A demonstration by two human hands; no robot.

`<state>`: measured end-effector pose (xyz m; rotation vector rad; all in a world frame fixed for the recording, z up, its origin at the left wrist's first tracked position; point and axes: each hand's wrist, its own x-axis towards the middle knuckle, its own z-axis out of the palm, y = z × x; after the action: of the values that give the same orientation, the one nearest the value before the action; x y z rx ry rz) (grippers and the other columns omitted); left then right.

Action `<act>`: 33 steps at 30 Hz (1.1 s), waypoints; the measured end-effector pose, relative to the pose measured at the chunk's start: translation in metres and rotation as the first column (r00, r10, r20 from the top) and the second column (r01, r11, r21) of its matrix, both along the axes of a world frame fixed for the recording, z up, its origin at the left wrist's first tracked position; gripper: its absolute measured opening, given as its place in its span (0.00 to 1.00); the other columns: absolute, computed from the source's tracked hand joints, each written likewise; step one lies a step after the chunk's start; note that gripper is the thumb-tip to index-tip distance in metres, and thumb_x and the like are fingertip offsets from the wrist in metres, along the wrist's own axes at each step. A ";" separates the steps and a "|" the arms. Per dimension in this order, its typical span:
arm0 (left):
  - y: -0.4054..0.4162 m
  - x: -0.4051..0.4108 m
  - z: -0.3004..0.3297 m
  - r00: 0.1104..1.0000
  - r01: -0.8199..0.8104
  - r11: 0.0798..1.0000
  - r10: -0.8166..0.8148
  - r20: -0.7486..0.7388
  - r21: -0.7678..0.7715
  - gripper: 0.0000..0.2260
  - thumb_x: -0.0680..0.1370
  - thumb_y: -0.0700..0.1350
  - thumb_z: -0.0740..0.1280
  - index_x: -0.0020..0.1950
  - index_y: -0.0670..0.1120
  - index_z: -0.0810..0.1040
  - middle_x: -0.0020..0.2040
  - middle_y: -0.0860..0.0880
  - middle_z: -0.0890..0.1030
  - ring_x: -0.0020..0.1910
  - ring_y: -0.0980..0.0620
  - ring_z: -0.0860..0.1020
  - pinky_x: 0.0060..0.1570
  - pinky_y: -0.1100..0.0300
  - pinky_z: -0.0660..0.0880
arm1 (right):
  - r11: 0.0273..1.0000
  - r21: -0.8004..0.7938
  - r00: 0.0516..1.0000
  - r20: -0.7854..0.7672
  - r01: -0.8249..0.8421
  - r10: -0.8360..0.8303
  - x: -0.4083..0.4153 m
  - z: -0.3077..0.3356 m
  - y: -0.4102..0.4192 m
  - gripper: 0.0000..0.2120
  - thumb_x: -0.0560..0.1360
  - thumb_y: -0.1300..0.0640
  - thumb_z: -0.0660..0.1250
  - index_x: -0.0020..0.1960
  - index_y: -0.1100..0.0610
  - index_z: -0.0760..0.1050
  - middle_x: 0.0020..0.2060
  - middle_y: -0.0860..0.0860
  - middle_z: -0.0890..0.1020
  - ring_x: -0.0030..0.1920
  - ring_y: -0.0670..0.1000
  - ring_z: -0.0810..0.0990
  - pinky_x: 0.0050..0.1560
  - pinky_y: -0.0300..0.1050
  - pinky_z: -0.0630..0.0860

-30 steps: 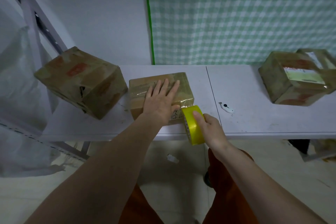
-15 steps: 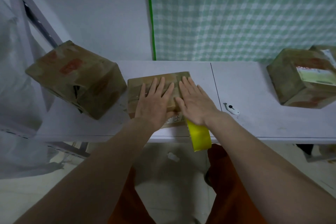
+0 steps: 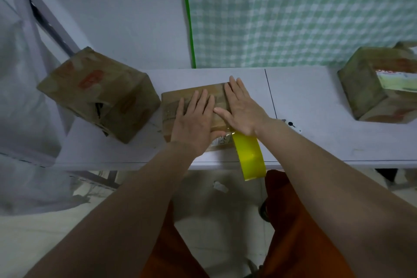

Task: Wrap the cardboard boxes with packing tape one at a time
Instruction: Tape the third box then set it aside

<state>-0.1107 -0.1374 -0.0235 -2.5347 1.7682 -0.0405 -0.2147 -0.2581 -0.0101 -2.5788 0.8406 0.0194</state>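
Note:
A small flat cardboard box [image 3: 174,102] lies on the white table [image 3: 316,137] in front of me. My left hand [image 3: 194,119] presses flat on its top with straight fingers. My right hand [image 3: 242,108] lies flat beside it on the box's right part, fingers spread and reaching past the far edge. A yellow roll of packing tape [image 3: 249,157] hangs from the box's near right corner over the table's front edge, under my right wrist, with no hand on it.
A bigger cardboard box [image 3: 99,92] sits tilted at the table's left end, touching a metal shelf frame [image 3: 40,29]. Another taped box [image 3: 379,88] stands at the far right. A small white cutter [image 3: 291,124] lies just right of my right wrist.
My right hand let go of the tape roll and moved up onto the box top, then slid further along it. The roll now hangs by its strip. My left hand stayed pressing.

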 end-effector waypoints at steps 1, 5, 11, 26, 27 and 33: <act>-0.001 0.002 0.003 1.000 0.002 1.000 -0.002 -0.031 0.005 0.41 0.76 0.69 0.54 0.79 0.46 0.44 0.80 0.46 0.44 0.79 0.47 0.43 0.76 0.44 0.44 | 0.989 0.146 0.998 0.039 0.036 -0.042 -0.002 0.004 0.000 0.39 0.79 0.40 0.56 0.78 0.58 0.39 0.77 0.52 0.37 0.76 0.49 0.37 0.73 0.41 0.40; 0.003 0.016 0.021 0.945 -0.012 1.000 0.016 -0.327 0.015 0.45 0.72 0.67 0.64 0.80 0.48 0.48 0.80 0.47 0.42 0.78 0.48 0.41 0.75 0.47 0.41 | 0.752 0.641 0.919 0.187 0.152 -0.346 -0.035 -0.008 0.015 0.45 0.74 0.46 0.69 0.78 0.54 0.43 0.74 0.51 0.61 0.74 0.51 0.61 0.70 0.41 0.60; 0.064 0.003 -0.013 0.710 -0.532 0.784 0.206 -0.674 -0.321 0.53 0.64 0.57 0.79 0.79 0.55 0.49 0.77 0.45 0.55 0.76 0.46 0.55 0.74 0.44 0.58 | 0.686 0.691 0.829 0.233 0.226 -0.509 -0.054 -0.020 0.033 0.28 0.73 0.48 0.71 0.70 0.50 0.67 0.59 0.47 0.78 0.57 0.48 0.76 0.58 0.42 0.72; 0.065 0.013 0.022 0.630 -0.667 0.734 0.467 -0.620 -0.125 0.38 0.70 0.73 0.62 0.70 0.47 0.70 0.64 0.47 0.78 0.59 0.44 0.77 0.52 0.53 0.75 | 0.367 0.929 0.815 0.245 -0.043 -0.525 -0.093 0.059 0.035 0.21 0.68 0.35 0.61 0.52 0.48 0.77 0.42 0.48 0.84 0.43 0.49 0.84 0.46 0.47 0.77; 0.063 0.012 0.015 0.610 -0.679 0.730 0.505 -0.610 -0.076 0.38 0.71 0.72 0.62 0.71 0.46 0.69 0.64 0.46 0.77 0.59 0.43 0.77 0.51 0.53 0.74 | 0.355 0.934 0.803 0.240 -0.037 -0.546 -0.091 0.059 0.040 0.20 0.68 0.36 0.61 0.52 0.47 0.76 0.44 0.49 0.84 0.44 0.50 0.83 0.47 0.49 0.78; 0.049 -0.032 -0.006 0.970 -0.154 0.973 0.116 -0.212 -0.173 0.51 0.68 0.72 0.65 0.79 0.46 0.47 0.80 0.43 0.47 0.78 0.43 0.45 0.76 0.45 0.44 | 0.483 0.835 0.656 0.213 0.262 -0.724 -0.059 0.055 0.032 0.29 0.72 0.31 0.60 0.60 0.53 0.74 0.55 0.53 0.79 0.57 0.55 0.78 0.63 0.57 0.72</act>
<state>-0.1424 -0.0881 -0.0291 -2.8829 1.7255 0.0594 -0.2738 -0.2258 0.0444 -1.3202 1.0600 -0.4521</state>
